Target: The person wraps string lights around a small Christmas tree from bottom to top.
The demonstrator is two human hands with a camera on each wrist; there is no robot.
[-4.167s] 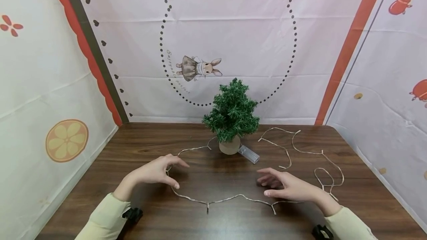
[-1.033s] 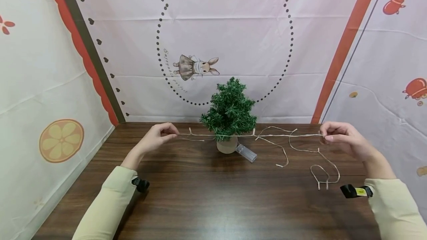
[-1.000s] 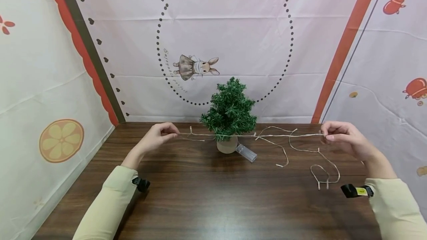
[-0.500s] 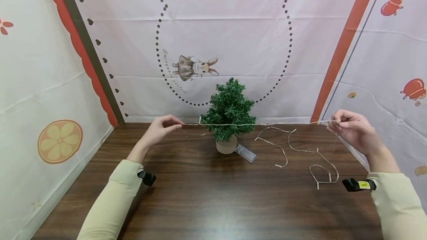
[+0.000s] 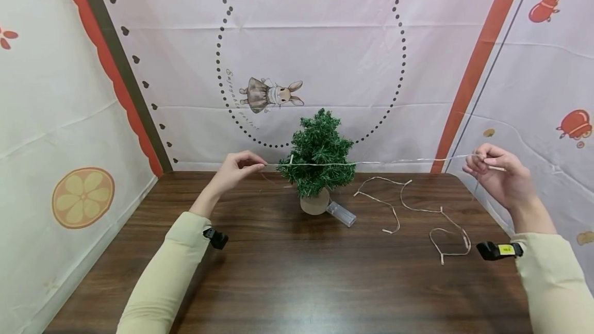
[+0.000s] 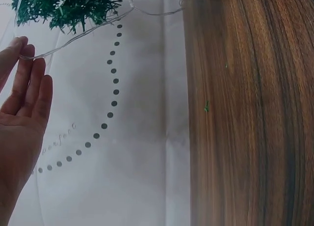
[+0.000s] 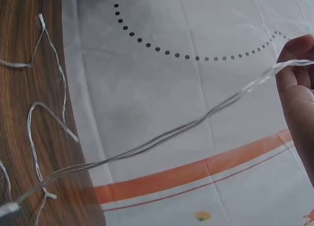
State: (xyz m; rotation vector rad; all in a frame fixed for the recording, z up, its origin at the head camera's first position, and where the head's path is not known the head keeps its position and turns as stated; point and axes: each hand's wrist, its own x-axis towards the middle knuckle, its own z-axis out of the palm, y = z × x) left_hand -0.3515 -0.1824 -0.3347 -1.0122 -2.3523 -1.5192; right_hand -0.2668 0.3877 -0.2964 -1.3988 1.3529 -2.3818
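A thin clear-wired string of lights (image 5: 394, 161) is stretched nearly level across the front of a small green artificial Christmas tree (image 5: 320, 143). At its left end, my left hand (image 5: 238, 169) pinches the wire between thumb and fingertips, just left of the branches. My right hand (image 5: 503, 174) grips the wire far out to the right, with part of it hanging down below the fingers. In the left wrist view the wire (image 6: 78, 37) runs from the fingertips back toward the tree's underside. The tree's round pale base (image 5: 314, 204) stands on the table.
A clear battery box (image 5: 342, 214) lies beside the base at its right. The rest of the light string (image 5: 419, 210) loops loosely over the right part of the brown wooden table (image 5: 287, 272). Printed cloth (image 5: 315, 66) hangs behind and at both sides.
Both hands first hovered open by the wire lying on the table. They then held it stretched, and since have raised it from the tree's base to its lower branches; the right hand moved further right.
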